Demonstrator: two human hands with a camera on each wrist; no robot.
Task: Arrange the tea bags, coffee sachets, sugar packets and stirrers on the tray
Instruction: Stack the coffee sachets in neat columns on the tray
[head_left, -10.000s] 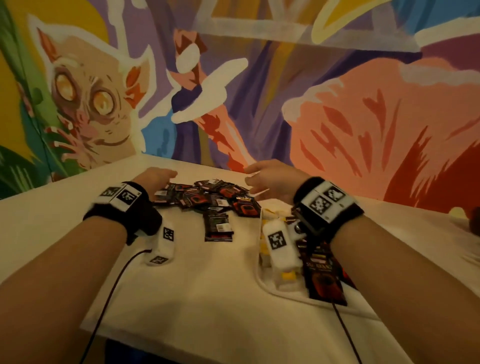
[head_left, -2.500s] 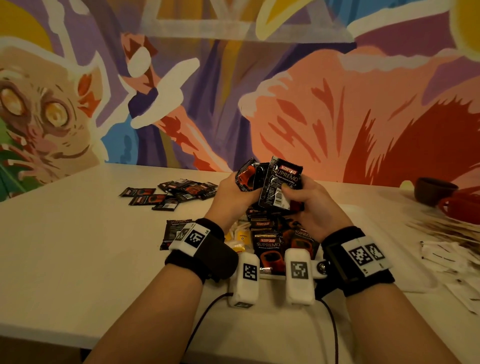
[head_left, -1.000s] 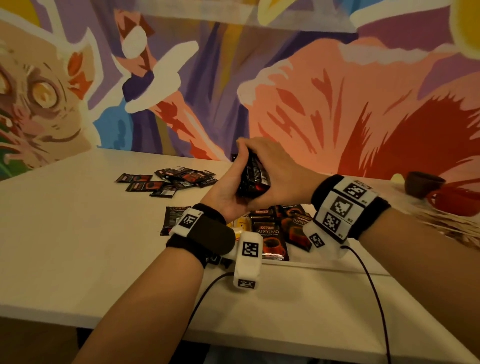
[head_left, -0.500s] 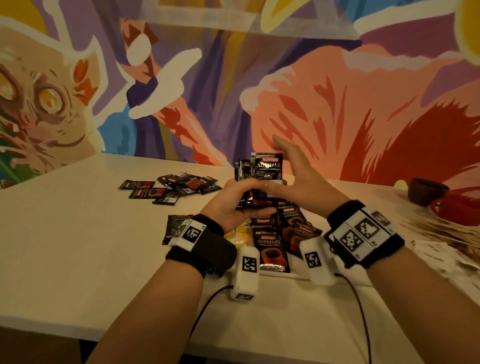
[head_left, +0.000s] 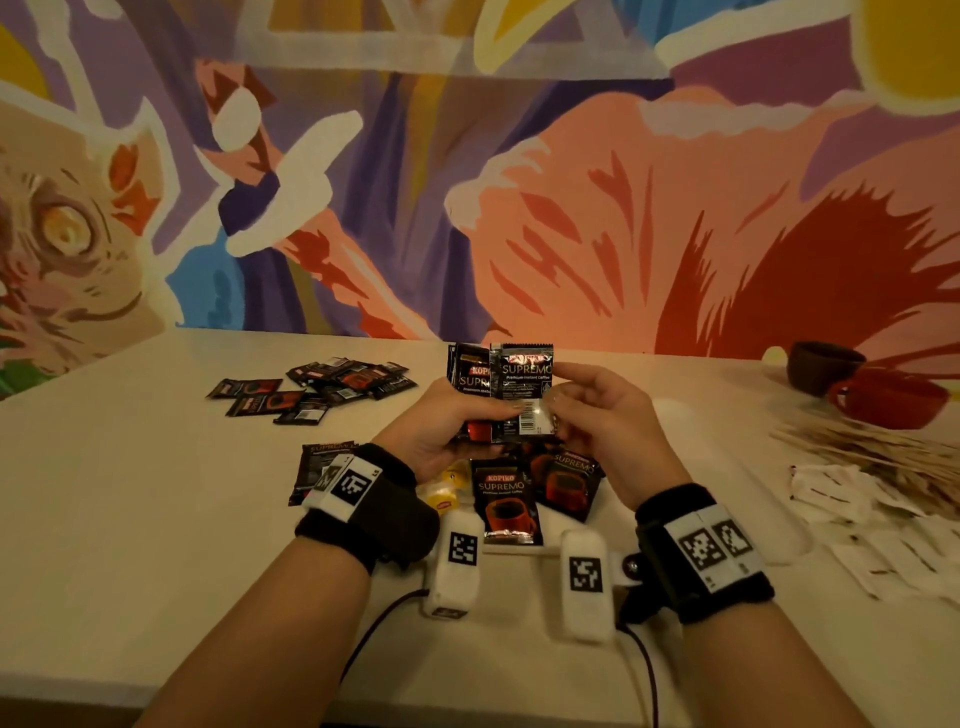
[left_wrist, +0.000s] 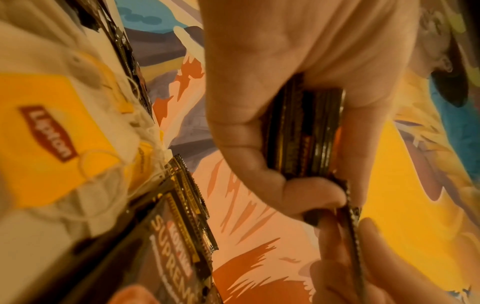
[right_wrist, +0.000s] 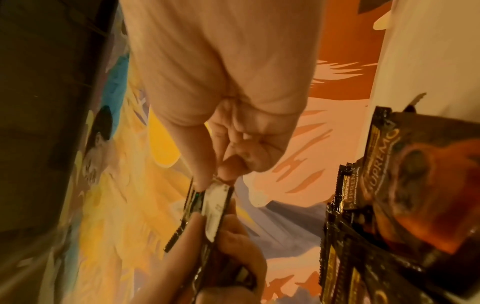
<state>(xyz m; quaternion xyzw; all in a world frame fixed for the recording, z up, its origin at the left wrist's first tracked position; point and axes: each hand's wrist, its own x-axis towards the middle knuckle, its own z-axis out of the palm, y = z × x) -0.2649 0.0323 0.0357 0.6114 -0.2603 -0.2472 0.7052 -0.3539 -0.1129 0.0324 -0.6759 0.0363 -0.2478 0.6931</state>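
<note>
Right hand (head_left: 608, 415) dropped from open to apparently pinch left hand's (head_left: 431, 421) gripped sachets (head_left: 501, 384).

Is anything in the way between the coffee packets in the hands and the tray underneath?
Nothing visible blocks the drop. The left hand and right hand hold the coffee packets right above the tray. Packets already on the tray fill that spot, though.

In our left wrist view, our left hand (left_wrist: 298, 98) grips a stack of dark coffee sachets (left_wrist: 303, 133) edge-on, while fingertips (left_wrist: 330, 232) of the other hand pinch one sachet's edge. Beside them lie a yellow-tagged tea bag (left_wrist: 49, 131) and more Supremo sachets (left_wrist: 166, 253).
</note>
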